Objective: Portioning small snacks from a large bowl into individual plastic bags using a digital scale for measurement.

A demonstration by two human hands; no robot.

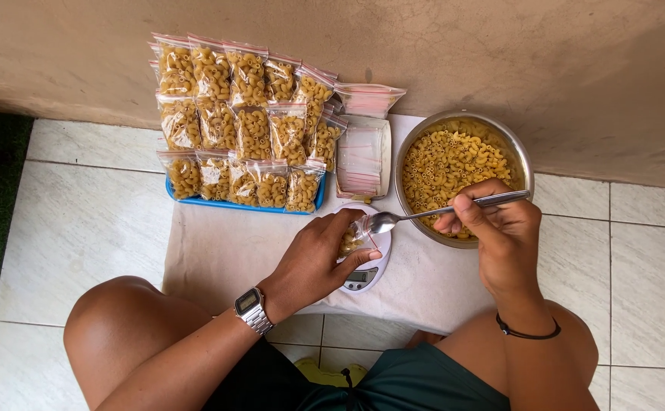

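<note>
- Knees and lap at the bottom edge, person seated on a tiled floor point(81, 221), low table under a white cloth point(218, 251) just ahead.
- Left hand point(313, 262), watch point(253, 310) on the wrist, fingers curled around a small clear bag point(351, 242). The bag sits on the scale point(364, 266) with its mouth held open toward the spoon, so it can take pasta while the display stays readable below the hand.
- Right hand point(500, 232), black band on the wrist, fingers closed on the spoon point(439, 213) handle, thumb on top. The bowl end is at the bag mouth, handle roughly level, which keeps the load from sliding off.
- Bag already has some macaroni in it.
- Steel bowl point(462, 164) of macaroni sits touching the scale's right side, under the right hand: short travel per scoop.
- Empty zip bags point(363, 152) are stacked in a tray just behind the scale, within left-hand reach.
- Filled bags point(245, 122) stand in rows on a blue tray point(195, 199) against the wall point(500, 53), far left, out of the work zone.
</note>
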